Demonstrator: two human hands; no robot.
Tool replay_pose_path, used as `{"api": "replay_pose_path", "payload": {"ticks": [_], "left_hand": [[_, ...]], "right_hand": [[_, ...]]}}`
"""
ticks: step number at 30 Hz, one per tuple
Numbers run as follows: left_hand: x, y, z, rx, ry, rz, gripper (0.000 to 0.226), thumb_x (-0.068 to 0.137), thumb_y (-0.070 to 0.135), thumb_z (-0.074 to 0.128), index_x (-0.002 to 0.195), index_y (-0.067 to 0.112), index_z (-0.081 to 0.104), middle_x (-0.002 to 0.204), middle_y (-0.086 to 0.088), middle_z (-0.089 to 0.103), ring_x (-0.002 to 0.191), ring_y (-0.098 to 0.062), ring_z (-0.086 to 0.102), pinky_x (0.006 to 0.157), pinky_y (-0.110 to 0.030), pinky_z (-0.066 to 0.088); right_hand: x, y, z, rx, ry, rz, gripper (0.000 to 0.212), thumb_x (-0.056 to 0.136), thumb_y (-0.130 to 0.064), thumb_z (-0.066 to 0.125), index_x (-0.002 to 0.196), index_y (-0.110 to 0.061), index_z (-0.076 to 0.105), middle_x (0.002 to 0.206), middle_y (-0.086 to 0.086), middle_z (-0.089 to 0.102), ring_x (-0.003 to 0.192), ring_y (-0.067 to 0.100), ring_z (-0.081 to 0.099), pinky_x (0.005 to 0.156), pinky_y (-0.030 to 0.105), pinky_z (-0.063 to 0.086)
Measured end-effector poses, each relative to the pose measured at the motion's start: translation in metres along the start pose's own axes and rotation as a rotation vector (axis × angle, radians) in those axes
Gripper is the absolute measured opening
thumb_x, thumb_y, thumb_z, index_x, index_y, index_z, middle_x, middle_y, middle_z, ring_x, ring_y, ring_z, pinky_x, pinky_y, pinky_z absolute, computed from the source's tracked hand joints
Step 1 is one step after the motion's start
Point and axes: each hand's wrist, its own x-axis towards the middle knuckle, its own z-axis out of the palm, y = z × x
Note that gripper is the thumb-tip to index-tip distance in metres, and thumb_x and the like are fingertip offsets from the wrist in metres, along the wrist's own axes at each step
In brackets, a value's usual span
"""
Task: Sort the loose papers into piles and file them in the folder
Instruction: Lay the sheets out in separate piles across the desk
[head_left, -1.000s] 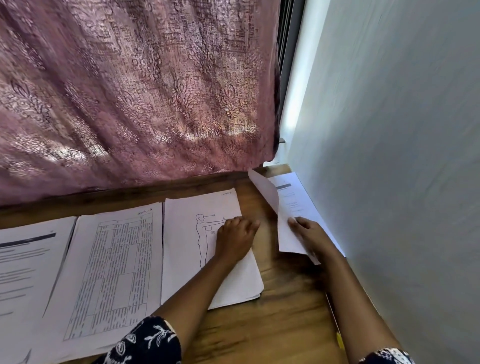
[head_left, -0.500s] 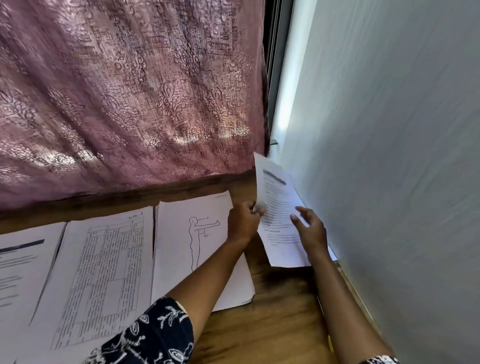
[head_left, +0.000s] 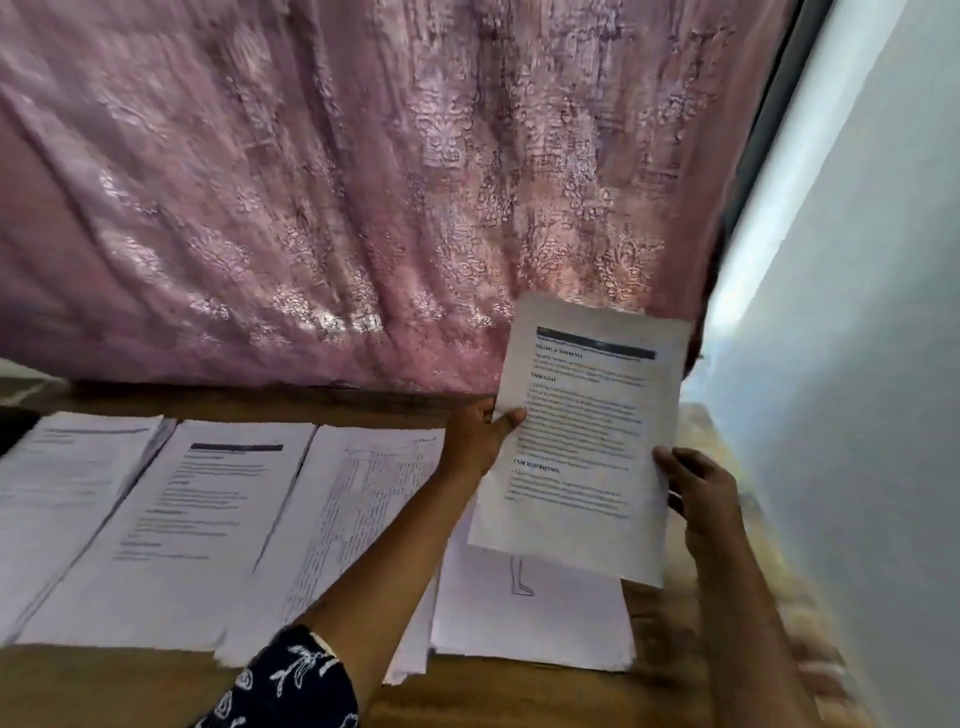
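Nearest, a dark floral-print sleeve is extending over the brown wooden table, where four white paper piles are lying side by side: a blurred text pile, a pile with a dark header bar, a pile with a printed grid, and a line-drawing pile showing only a leg. Above that, the left hand is pinching the left edge of a raised white printed sheet, thumb in front; the right hand is gripping its right edge, fingers hidden behind. Behind, a pink patterned curtain is hanging.
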Motion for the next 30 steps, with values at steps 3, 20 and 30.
{"api": "replay_pose_path", "payload": {"ticks": [3,20,30], "left_hand": [[-0.009,-0.005,-0.069,0.027,0.061,-0.019,0.025,0.089,0.014,0.067,0.114,0.008,0.065,0.113,-0.005,0.068,0.1,-0.019,0.066,0.078,-0.018,0.053],[-0.068,-0.11,-0.422,0.815,0.243,-0.274,0.046,0.089,0.042,0.064,0.129,0.022,0.051,0.125,-0.002,0.064,0.109,-0.026,0.064,0.091,-0.04,0.05],[-0.064,-0.116,-0.439,1.132,0.291,-0.181,0.071,0.086,0.051,0.062,0.145,0.024,0.032,0.141,-0.011,0.043,0.126,-0.029,0.044,0.096,-0.043,0.046]], "right_hand": [[-0.022,0.0,0.063,-0.023,-0.118,0.014,0.006,0.09,-0.011,0.063,0.087,-0.006,0.064,0.083,0.01,0.064,0.078,0.028,0.058,0.064,0.033,0.05],[-0.173,0.098,0.392,-0.705,-0.317,0.003,0.009,0.088,-0.021,0.067,0.081,-0.015,0.068,0.071,0.003,0.07,0.06,0.016,0.068,0.07,0.037,0.058],[-0.203,0.103,0.423,-1.057,-0.111,-0.095,0.029,0.092,-0.043,0.057,0.103,-0.017,0.064,0.097,0.002,0.07,0.088,0.021,0.065,0.07,0.025,0.045]]}}
